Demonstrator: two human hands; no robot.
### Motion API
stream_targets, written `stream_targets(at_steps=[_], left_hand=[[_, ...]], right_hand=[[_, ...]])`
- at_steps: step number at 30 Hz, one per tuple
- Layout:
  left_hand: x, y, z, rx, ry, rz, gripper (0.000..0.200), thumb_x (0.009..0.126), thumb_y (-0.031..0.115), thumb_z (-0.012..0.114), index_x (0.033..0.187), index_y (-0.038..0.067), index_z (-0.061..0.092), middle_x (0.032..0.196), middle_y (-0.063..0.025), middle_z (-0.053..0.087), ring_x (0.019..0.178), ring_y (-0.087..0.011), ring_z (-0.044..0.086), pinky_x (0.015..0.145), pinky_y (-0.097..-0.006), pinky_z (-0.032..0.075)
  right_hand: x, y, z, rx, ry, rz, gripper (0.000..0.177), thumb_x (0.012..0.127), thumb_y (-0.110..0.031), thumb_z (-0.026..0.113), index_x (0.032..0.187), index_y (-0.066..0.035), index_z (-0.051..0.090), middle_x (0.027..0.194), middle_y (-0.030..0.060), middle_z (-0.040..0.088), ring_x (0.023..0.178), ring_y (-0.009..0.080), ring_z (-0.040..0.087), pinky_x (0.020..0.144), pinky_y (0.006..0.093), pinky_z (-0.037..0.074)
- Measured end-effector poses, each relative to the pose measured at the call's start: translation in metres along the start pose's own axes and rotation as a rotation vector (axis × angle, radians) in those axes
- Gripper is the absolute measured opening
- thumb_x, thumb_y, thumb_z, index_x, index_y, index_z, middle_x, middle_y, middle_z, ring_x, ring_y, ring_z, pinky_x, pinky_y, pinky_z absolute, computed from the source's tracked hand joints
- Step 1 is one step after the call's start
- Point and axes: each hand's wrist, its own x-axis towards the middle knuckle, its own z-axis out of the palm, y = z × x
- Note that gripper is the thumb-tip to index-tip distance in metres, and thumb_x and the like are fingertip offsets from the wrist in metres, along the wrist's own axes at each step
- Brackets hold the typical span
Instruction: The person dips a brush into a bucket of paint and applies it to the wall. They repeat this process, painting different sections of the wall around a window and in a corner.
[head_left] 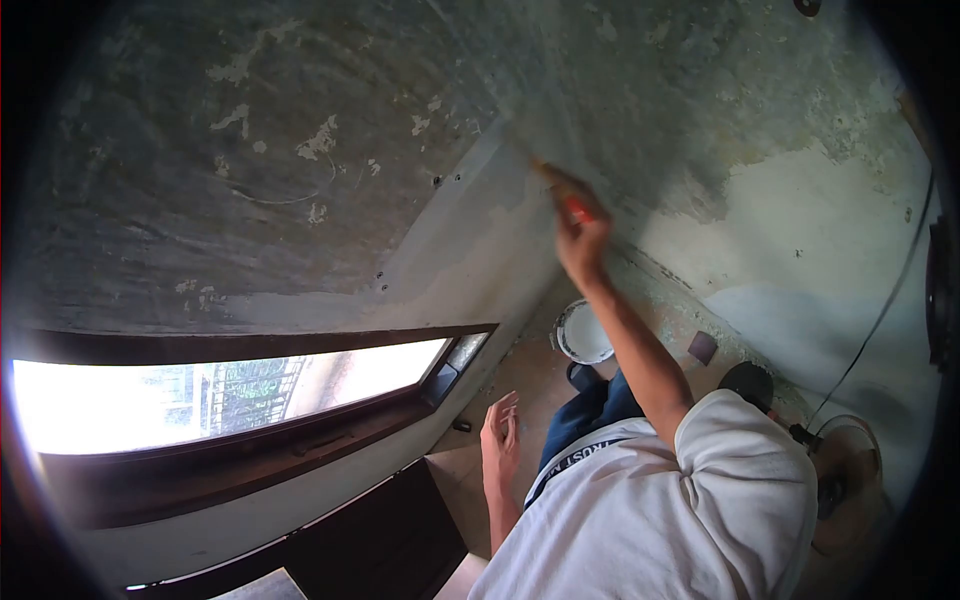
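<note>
My right hand [580, 225] is raised towards the wall corner, its fingers wrapped round a red-handled putty knife [577, 209]. The far end of the knife is smeared by motion against the grey wall [505, 125]. Lower down, my left hand [501, 430] hangs beside my body near the window side, fingers loosely bent and apart, with nothing in it. A smoother, paler strip [465, 205] of wall runs from the corner down to the window.
Below my right forearm, a white bucket [585, 335] stands on the floor. A dark square piece [703, 347] lies near the wall base. The dark-framed window [430, 395] is at left, over a dark panel [385, 535]. At right stand a fan [845, 460] and its hanging cord [885, 305].
</note>
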Motion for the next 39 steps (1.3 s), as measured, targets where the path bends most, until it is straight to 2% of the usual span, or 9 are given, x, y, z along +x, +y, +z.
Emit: stream_targets(at_steps=[7, 9, 14, 23, 27, 32, 34, 35, 39], left_hand=[[0.008, 0.005, 0.011, 0.094, -0.128, -0.016, 0.033, 0.114, 0.015, 0.056, 0.144, 0.003, 0.067, 0.135, -0.0173, 0.074, 0.126, -0.0282, 0.072, 0.109, -0.0418, 0.054], [0.011, 0.014, 0.014, 0.133, -0.135, 0.021, 0.033, 0.115, 0.015, 0.055, 0.143, 0.003, 0.067, 0.135, -0.0174, 0.074, 0.125, -0.0286, 0.072, 0.109, -0.0414, 0.054], [0.004, 0.017, 0.018, 0.087, -0.082, 0.024, 0.033, 0.115, 0.016, 0.056, 0.144, 0.004, 0.066, 0.137, -0.0174, 0.073, 0.126, -0.0289, 0.072, 0.109, -0.0419, 0.054], [0.008, 0.016, 0.033, 0.163, -0.175, -0.004, 0.034, 0.115, 0.017, 0.057, 0.145, 0.003, 0.066, 0.133, -0.0177, 0.073, 0.124, -0.0277, 0.072, 0.106, -0.0419, 0.055], [0.008, 0.02, 0.039, 0.121, -0.126, 0.022, 0.033, 0.115, 0.016, 0.057, 0.144, 0.002, 0.066, 0.131, -0.0183, 0.074, 0.122, -0.028, 0.072, 0.105, -0.0422, 0.056], [-0.006, 0.017, 0.046, 0.131, -0.078, 0.002, 0.033, 0.114, 0.016, 0.059, 0.144, 0.003, 0.067, 0.131, -0.0178, 0.074, 0.12, -0.0286, 0.073, 0.104, -0.0416, 0.056], [-0.012, 0.015, 0.054, 0.142, -0.088, -0.04, 0.033, 0.114, 0.016, 0.059, 0.144, 0.003, 0.067, 0.132, -0.0176, 0.074, 0.12, -0.0289, 0.073, 0.104, -0.0415, 0.056], [-0.012, 0.009, 0.059, 0.138, -0.117, -0.023, 0.033, 0.113, 0.016, 0.06, 0.143, 0.004, 0.067, 0.132, -0.018, 0.074, 0.12, -0.0294, 0.073, 0.104, -0.0416, 0.056], [-0.006, -0.005, 0.076, 0.137, -0.14, 0.042, 0.032, 0.108, 0.01, 0.061, 0.139, 0.002, 0.066, 0.125, -0.0219, 0.073, 0.114, -0.0355, 0.075, 0.1, -0.0439, 0.057]], right_hand=[[-0.103, -0.046, 0.028, 0.309, -0.571, -0.207, 0.05, 0.092, 0.008, 0.075, 0.138, -0.011, 0.075, 0.134, 0.0138, 0.076, 0.12, 0.0307, 0.075, 0.098, 0.0387, 0.063], [-0.07, -0.033, 0.013, 0.185, -0.462, 0.096, 0.044, 0.094, 0.008, 0.074, 0.134, -0.009, 0.077, 0.132, 0.0129, 0.077, 0.115, 0.0264, 0.077, 0.095, 0.0363, 0.063], [0.012, 0.016, -0.007, -0.008, 0.126, -0.012, 0.036, 0.097, 0.008, 0.072, 0.129, -0.006, 0.079, 0.126, 0.0124, 0.08, 0.102, 0.0224, 0.079, 0.091, 0.032, 0.06], [-0.113, -0.037, 0.024, 0.343, -0.632, -0.167, 0.054, 0.086, 0.008, 0.079, 0.136, -0.011, 0.075, 0.135, 0.0134, 0.075, 0.123, 0.0321, 0.073, 0.103, 0.0394, 0.061], [-0.031, 0.006, -0.007, 0.05, -0.223, 0.184, 0.037, 0.097, 0.007, 0.073, 0.13, -0.008, 0.076, 0.132, 0.0123, 0.077, 0.108, 0.0251, 0.077, 0.091, 0.0348, 0.062], [0.036, 0.028, -0.021, -0.007, 0.174, 0.009, 0.025, 0.102, -0.001, 0.073, 0.126, -0.006, 0.076, 0.122, 0.0095, 0.08, 0.102, 0.0211, 0.076, 0.085, 0.0319, 0.062], [-0.025, 0.003, -0.001, -0.004, -0.308, 0.388, 0.029, 0.099, -0.002, 0.075, 0.127, -0.007, 0.076, 0.124, 0.011, 0.079, 0.106, 0.0226, 0.076, 0.089, 0.0346, 0.062], [-0.049, -0.002, 0.016, 0.068, -0.327, -0.153, 0.034, 0.095, -0.001, 0.076, 0.128, -0.008, 0.075, 0.128, 0.0113, 0.077, 0.115, 0.0256, 0.075, 0.096, 0.0395, 0.062], [-0.15, -0.053, 0.015, 0.7, -0.919, 0.089, 0.049, 0.094, 0.003, 0.074, 0.14, -0.011, 0.07, 0.149, 0.0124, 0.065, 0.135, 0.0312, 0.065, 0.112, 0.0402, 0.056]])
